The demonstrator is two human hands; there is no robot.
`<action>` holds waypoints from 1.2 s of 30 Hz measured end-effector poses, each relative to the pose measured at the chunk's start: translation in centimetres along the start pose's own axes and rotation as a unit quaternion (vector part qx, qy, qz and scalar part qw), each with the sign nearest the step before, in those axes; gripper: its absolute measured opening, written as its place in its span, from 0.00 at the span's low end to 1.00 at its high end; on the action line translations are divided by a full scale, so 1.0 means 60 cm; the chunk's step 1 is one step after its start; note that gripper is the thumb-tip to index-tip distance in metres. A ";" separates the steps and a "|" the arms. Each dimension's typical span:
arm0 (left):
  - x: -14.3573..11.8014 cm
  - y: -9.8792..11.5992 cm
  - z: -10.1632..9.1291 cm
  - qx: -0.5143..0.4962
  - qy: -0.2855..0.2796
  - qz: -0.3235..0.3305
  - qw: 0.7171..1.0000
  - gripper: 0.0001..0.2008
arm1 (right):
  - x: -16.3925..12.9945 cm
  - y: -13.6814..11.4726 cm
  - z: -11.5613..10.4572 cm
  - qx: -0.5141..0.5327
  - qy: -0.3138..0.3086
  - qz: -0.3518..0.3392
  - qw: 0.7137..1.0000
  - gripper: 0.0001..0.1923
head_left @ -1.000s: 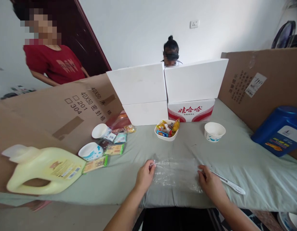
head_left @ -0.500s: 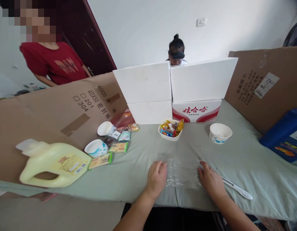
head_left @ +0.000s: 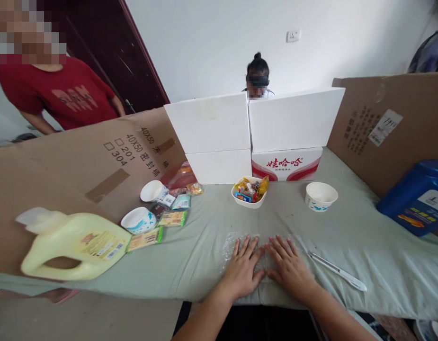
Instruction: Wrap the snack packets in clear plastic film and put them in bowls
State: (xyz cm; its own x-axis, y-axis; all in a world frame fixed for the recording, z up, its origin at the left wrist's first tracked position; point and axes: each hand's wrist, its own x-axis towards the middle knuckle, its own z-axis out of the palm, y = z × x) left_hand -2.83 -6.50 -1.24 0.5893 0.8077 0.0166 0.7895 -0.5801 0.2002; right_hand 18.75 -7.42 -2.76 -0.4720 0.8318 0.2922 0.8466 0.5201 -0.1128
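A clear plastic sheet or bag [head_left: 231, 245] lies on the green cloth in front of me, mostly covered by my hands. My left hand [head_left: 244, 266] presses flat on it with fingers spread. Beside it, my right hand [head_left: 288, 265] also lies flat, fingers apart, its thumb close to my left one. Just right of my right hand rests a white utility knife [head_left: 341, 272]. Beyond the hands stands a white bowl [head_left: 252, 204] filled with small wrapped snacks [head_left: 250, 188].
A paper bowl [head_left: 321, 196] and a blue jug [head_left: 417, 199] stand to the right. On the left are a yellow detergent bottle [head_left: 76, 246], two tipped paper bowls [head_left: 138, 220] and several snack packets [head_left: 172, 218]. White boxes [head_left: 219, 137] and cardboard walls [head_left: 98, 166] surround the table; two people are beyond.
Both hands have moved inward from the sheet's side edges and now lie spread flat on top of it. The view has shifted slightly; the knife stays on the cloth.
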 end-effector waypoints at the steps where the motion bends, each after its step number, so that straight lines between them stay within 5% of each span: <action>1: -0.002 -0.006 0.002 0.005 0.003 -0.012 1.000 0.35 | 0.000 -0.002 0.007 0.005 -0.022 0.011 1.000 0.33; 8: -0.068 -0.105 0.007 0.066 0.091 -0.150 0.982 0.34 | -0.034 0.023 0.003 0.026 -0.073 0.080 0.994 0.37; 13: -0.119 -0.101 -0.018 0.023 0.117 -0.010 0.993 0.22 | -0.094 0.052 -0.022 0.107 -0.083 -0.022 0.991 0.32; 18: -0.128 -0.079 -0.027 -0.016 0.141 0.054 0.988 0.13 | -0.127 0.061 -0.045 0.132 -0.061 -0.010 0.989 0.18; 23: -0.119 -0.086 -0.035 -0.049 0.169 0.046 0.983 0.13 | -0.132 0.060 -0.061 0.158 -0.013 0.012 0.987 0.15; 28: -0.074 -0.094 -0.042 -0.057 0.177 -0.061 0.981 0.12 | -0.095 0.062 -0.056 0.169 0.022 0.131 0.977 0.16; 32: -0.020 -0.097 -0.038 0.007 0.127 -0.147 0.981 0.11 | -0.046 0.065 -0.037 0.102 0.019 0.234 0.967 0.16; 36: 0.014 -0.090 -0.034 0.076 0.073 -0.205 0.973 0.12 | -0.018 0.062 -0.020 -0.013 -0.041 0.264 0.963 0.14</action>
State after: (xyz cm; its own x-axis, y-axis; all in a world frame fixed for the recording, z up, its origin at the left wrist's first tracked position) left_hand -6.95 -2.45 -0.33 0.1974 0.9744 0.1076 0.9760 -0.2057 0.0717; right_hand 22.73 -6.62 -2.34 0.0104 0.9921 0.1249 0.9796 0.0150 -0.2005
